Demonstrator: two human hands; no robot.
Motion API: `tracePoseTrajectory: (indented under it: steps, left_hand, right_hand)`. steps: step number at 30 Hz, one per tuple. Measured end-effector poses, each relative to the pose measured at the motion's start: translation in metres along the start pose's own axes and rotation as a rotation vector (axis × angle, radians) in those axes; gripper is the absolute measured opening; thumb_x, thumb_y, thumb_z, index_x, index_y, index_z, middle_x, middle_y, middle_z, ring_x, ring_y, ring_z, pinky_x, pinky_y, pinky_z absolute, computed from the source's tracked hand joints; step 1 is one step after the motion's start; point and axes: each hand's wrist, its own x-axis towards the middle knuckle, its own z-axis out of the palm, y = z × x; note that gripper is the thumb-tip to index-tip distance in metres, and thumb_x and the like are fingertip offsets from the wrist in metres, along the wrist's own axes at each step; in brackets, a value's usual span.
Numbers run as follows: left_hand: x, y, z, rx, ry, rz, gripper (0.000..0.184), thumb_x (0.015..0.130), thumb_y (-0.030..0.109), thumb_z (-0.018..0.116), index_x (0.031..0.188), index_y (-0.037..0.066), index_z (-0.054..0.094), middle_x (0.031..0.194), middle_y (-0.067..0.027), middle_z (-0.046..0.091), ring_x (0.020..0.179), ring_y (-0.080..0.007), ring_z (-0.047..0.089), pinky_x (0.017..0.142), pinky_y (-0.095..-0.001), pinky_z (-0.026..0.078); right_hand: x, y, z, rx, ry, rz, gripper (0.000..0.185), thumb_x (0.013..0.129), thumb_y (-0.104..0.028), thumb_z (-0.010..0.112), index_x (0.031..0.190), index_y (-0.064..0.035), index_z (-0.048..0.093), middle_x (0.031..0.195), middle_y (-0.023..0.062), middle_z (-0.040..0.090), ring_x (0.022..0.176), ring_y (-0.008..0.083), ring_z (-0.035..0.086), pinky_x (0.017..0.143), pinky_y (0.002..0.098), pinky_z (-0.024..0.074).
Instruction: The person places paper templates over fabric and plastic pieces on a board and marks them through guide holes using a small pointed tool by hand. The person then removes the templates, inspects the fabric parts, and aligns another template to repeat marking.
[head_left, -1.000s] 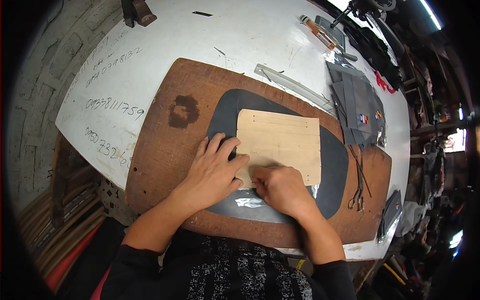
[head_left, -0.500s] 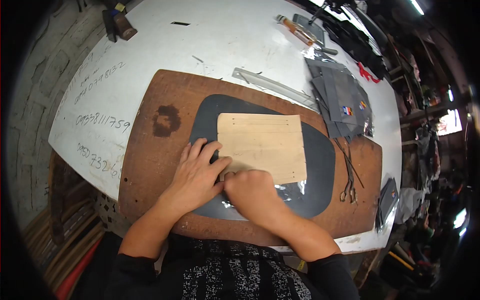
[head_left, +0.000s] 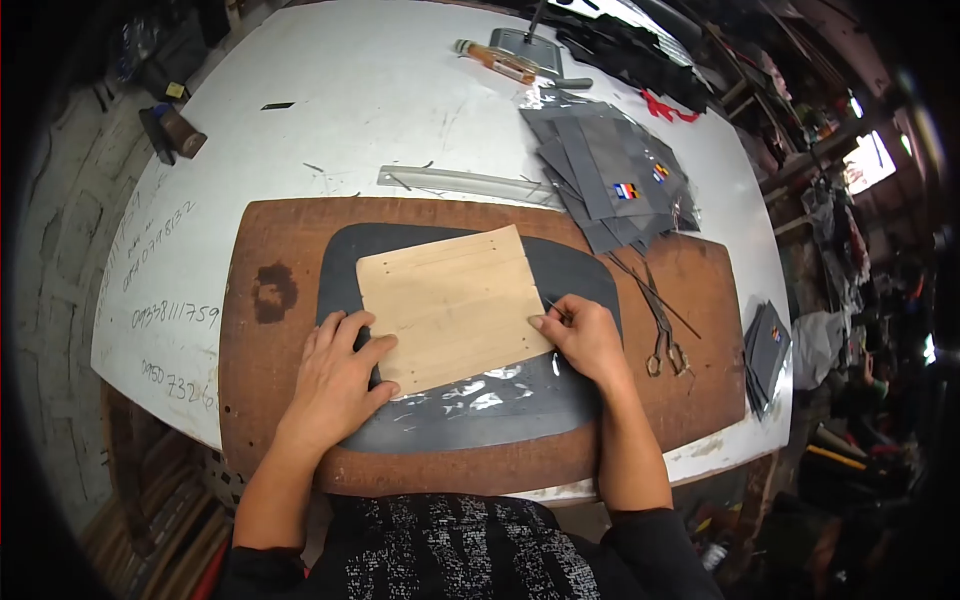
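A tan cardboard template (head_left: 455, 300) with small holes lies tilted on a dark grey mat (head_left: 480, 425). Between them is clear plastic sheet (head_left: 490, 390), shining below the template's lower edge. My left hand (head_left: 335, 375) rests with fingers spread over the template's left edge and lower left corner. At the right edge, my right hand (head_left: 585, 340) is closed in a pinch, its thumb against the cardboard. A thin dark tip shows by its fingers, but what they hold is mostly hidden.
Under the mat lies a brown board (head_left: 270, 400). Scissors (head_left: 665, 340) and a thin rod are to its right. Beyond are a metal ruler (head_left: 465, 182), stacked grey pieces with flag labels (head_left: 610, 170), and a bottle (head_left: 500, 62). More grey pieces (head_left: 767, 355) lie at the table's right edge.
My right hand has moved from the template's lower left to its right edge. The template now sits turned anticlockwise. My left hand stays on its left side, and the head view has shifted.
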Motion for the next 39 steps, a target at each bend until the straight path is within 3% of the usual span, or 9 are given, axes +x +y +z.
tracePoseTrajectory:
  steps: [7, 10, 17, 24, 32, 39]
  left_hand:
    - [0.007, 0.02, -0.01, 0.2, -0.028, 0.022, 0.051, 0.074, 0.023, 0.084, 0.121, 0.008, 0.07, 0.134, -0.0152, 0.056, 0.132, -0.0371, 0.047, 0.115, -0.0518, 0.035]
    - [0.021, 0.038, -0.005, 0.226, 0.006, 0.131, 0.049, 0.074, 0.024, 0.083, 0.118, 0.008, 0.07, 0.131, -0.0142, 0.058, 0.129, -0.0359, 0.05, 0.113, -0.0511, 0.037]
    - [0.067, 0.078, 0.062, -0.095, 0.123, 0.437, 0.04, 0.076, 0.022, 0.082, 0.111, 0.008, 0.071, 0.125, -0.0127, 0.061, 0.123, -0.0342, 0.055, 0.106, -0.0487, 0.043]
    - [0.068, 0.073, 0.081, -0.121, 0.237, 0.447, 0.034, 0.076, 0.022, 0.082, 0.106, 0.007, 0.073, 0.123, -0.0123, 0.061, 0.121, -0.0339, 0.056, 0.105, -0.0507, 0.044]
    - [0.065, 0.071, 0.085, -0.147, 0.265, 0.461, 0.026, 0.077, 0.02, 0.082, 0.099, 0.009, 0.075, 0.122, -0.011, 0.062, 0.119, -0.0333, 0.057, 0.104, -0.0519, 0.044]
    - [0.064, 0.071, 0.092, -0.184, 0.293, 0.513, 0.016, 0.076, 0.011, 0.079, 0.091, 0.009, 0.074, 0.108, -0.0068, 0.064, 0.11, -0.0288, 0.06, 0.099, -0.0481, 0.047]
  right_hand:
    - [-0.002, -0.004, -0.001, -0.08, -0.038, 0.008, 0.031, 0.084, -0.031, 0.082, 0.082, -0.0051, 0.067, 0.068, 0.014, 0.068, 0.065, 0.0331, 0.067, 0.062, 0.0434, 0.049]
    - [-0.003, -0.004, -0.001, -0.084, -0.031, 0.008, 0.03, 0.084, -0.031, 0.082, 0.082, -0.0053, 0.067, 0.069, 0.0146, 0.068, 0.068, 0.0349, 0.067, 0.064, 0.0447, 0.0492]
    - [-0.002, -0.002, -0.001, -0.075, -0.016, -0.01, 0.032, 0.086, -0.033, 0.08, 0.083, -0.0031, 0.069, 0.069, 0.0172, 0.068, 0.069, 0.0371, 0.068, 0.065, 0.0459, 0.0498]
    - [0.002, 0.006, 0.001, -0.011, -0.006, -0.002, 0.033, 0.088, -0.033, 0.077, 0.086, -0.0004, 0.072, 0.07, 0.0204, 0.068, 0.068, 0.038, 0.068, 0.065, 0.0451, 0.0505]
    - [0.001, 0.001, -0.003, -0.007, -0.035, 0.007, 0.03, 0.087, -0.03, 0.079, 0.083, -0.0015, 0.07, 0.066, 0.0172, 0.065, 0.063, 0.0354, 0.065, 0.061, 0.0437, 0.0485]
    - [0.001, 0.005, 0.001, -0.006, -0.023, -0.01, 0.028, 0.085, -0.029, 0.08, 0.082, -0.0026, 0.069, 0.066, 0.0158, 0.066, 0.063, 0.0339, 0.066, 0.061, 0.043, 0.048]
